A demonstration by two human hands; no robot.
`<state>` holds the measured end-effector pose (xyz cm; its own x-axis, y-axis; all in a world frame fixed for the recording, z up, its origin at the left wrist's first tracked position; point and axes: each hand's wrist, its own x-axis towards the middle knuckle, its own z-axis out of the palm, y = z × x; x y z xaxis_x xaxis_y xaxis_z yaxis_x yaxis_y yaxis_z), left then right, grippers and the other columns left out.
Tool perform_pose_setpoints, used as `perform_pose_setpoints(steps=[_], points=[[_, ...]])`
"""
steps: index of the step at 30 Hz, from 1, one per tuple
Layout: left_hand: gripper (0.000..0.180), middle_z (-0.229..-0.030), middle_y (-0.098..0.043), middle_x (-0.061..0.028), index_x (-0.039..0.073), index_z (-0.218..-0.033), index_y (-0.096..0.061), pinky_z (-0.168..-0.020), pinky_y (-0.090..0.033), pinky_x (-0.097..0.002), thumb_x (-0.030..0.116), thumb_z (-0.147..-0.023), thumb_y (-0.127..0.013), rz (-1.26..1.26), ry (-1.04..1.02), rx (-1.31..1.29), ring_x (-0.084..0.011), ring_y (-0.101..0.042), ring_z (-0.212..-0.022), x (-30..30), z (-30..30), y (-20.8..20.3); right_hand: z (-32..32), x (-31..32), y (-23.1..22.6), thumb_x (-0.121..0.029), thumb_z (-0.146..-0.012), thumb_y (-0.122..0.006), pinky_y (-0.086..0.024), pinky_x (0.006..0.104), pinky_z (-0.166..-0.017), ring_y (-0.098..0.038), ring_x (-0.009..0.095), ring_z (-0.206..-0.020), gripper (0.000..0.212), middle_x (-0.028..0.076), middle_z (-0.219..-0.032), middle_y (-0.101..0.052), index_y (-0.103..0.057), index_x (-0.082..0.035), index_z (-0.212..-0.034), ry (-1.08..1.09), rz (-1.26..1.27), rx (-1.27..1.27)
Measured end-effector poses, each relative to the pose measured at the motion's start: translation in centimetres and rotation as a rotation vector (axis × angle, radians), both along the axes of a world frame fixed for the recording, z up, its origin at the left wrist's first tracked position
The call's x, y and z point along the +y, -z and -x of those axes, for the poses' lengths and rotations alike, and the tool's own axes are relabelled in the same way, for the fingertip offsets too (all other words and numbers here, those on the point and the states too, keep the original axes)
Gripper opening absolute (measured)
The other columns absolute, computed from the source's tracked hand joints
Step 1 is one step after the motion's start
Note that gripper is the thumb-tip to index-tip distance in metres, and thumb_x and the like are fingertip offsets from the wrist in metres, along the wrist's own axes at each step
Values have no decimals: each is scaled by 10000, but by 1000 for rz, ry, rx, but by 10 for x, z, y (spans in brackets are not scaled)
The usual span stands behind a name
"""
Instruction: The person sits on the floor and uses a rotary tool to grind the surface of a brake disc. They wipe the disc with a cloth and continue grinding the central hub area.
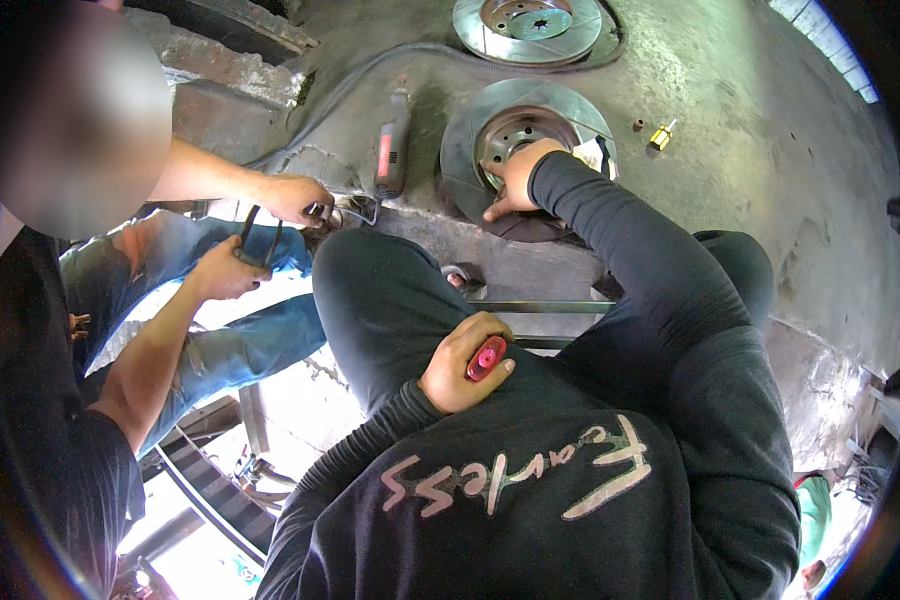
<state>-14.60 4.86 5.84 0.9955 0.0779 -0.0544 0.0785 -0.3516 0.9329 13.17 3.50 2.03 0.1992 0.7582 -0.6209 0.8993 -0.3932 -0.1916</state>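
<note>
My left hand (465, 365) rests in front of my lap, its fingers wrapped round a red tool handle (487, 358). Only the rounded end of that handle shows; the rest of the tool is hidden. Out ahead, my right hand (520, 182) lies on the near brake disc (465, 120), with thumb and forefinger spread apart at the edge of its raised centre. The other fingers are partly hidden. A pale scrap (592, 158), perhaps paper or cloth, lies on the disc beside my right wrist.
Another brake disc (470, 30) lies farther off, with a dark cable (370, 70) running past. An angle grinder (392, 150) stands left of the near disc. A yellow-handled screwdriver (660, 138) lies to the right. At left, a co-worker's hands (295, 200) hold dark tools.
</note>
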Motion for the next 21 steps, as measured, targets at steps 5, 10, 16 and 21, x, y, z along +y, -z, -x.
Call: perform_pose_setpoints(steps=[5, 10, 16, 21], points=[[320, -989, -579, -148, 0, -1047, -559, -858, -465, -384, 32, -767, -711, 6, 25, -19, -319, -585, -936, 3, -9, 3, -9, 0, -2, -773, -776, -535, -443, 454, -1017, -558, 314, -1241, 941, 152, -1376, -553, -322, -230, -1516, -20, -15, -35], [316, -988, -580, -148, 0, -1047, -559, -857, -466, -384, 33, -772, -711, 16, 18, -27, -317, -585, -935, 4, -10, 4, -14, 1, -5, -786, -771, -520, -479, 451, -958, -607, 304, -1174, 911, 141, -1295, -617, -366, -258, -1497, -88, -56, -87], [320, -999, -586, -149, 0, -1050, -559, -857, -468, -383, 35, -773, -714, 1, 25, -27, -316, -591, -939, 5, -10, 6, -28, 1, -1, -798, -771, -502, -506, 442, -905, -640, 301, -1106, 888, 138, -1207, -663, -396, -274, -1480, -121, -96, -128], [328, -1003, -589, -149, -2, -1057, -557, -857, -469, -383, 34, -772, -715, -9, 24, -32, -314, -594, -941, 5, -10, 6, -37, 4, 1, -798, -778, -493, -485, 432, -951, -615, 293, -1161, 892, 136, -1268, -635, -381, -272, -1490, -89, -104, -138]])
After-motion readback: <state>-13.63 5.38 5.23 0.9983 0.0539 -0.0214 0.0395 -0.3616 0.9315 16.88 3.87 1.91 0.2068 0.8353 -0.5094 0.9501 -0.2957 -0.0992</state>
